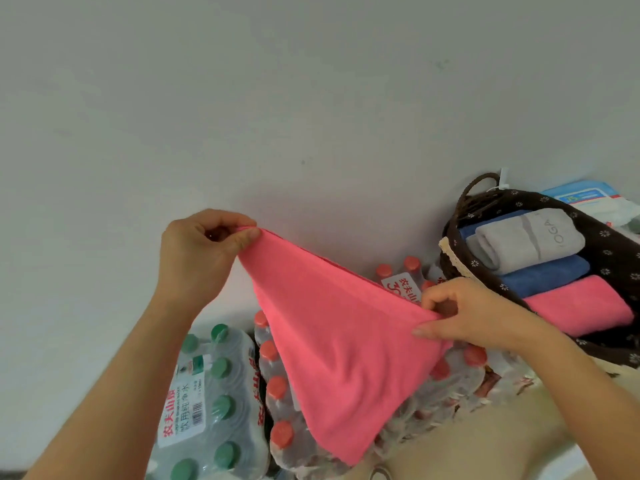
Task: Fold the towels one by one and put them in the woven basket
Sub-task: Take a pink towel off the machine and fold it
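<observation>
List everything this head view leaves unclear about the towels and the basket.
Head view:
Woven basket: right end cut off by the frame edge; towel count unsure.
Red-capped bottle pack: mostly covered by the held pink towel.
Grey towel: print cut short by its fold, only partly readable.
Remaining unfolded towels: outside the view, if any.

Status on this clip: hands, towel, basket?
Left hand, right hand pinch pink towel, hanging. Woven basket holds folded towels. Water packs below; no obstruction seen.

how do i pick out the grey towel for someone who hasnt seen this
Look right to the dark basket. Inside, the grey towel lies folded beside a blue towel. It alone bears printed letters.
</observation>
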Action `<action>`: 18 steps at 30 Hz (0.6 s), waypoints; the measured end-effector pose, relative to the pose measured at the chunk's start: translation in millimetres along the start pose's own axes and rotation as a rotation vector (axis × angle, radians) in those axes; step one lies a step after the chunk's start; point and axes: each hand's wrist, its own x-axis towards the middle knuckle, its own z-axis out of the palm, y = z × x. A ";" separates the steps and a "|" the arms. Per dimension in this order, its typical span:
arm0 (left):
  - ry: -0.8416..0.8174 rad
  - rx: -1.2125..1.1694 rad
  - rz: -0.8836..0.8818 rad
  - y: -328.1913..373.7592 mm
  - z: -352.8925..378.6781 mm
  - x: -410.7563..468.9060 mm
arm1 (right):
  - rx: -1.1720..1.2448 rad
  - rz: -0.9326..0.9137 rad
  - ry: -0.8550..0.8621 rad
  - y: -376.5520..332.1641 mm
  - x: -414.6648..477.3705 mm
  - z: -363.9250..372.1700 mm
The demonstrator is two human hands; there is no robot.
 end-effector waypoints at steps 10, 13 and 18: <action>0.154 -0.226 -0.123 -5.5 -119.0 -95.1 | 0.342 -0.215 0.393 -82.7 -37.9 31.7; 0.145 -0.323 -0.125 -7.6 -147.0 -126.7 | 0.397 -0.280 0.417 -107.5 -61.4 42.0; 0.002 -0.619 -0.141 -15.5 -178.5 -151.3 | 0.563 -0.401 0.346 -132.9 -95.2 42.2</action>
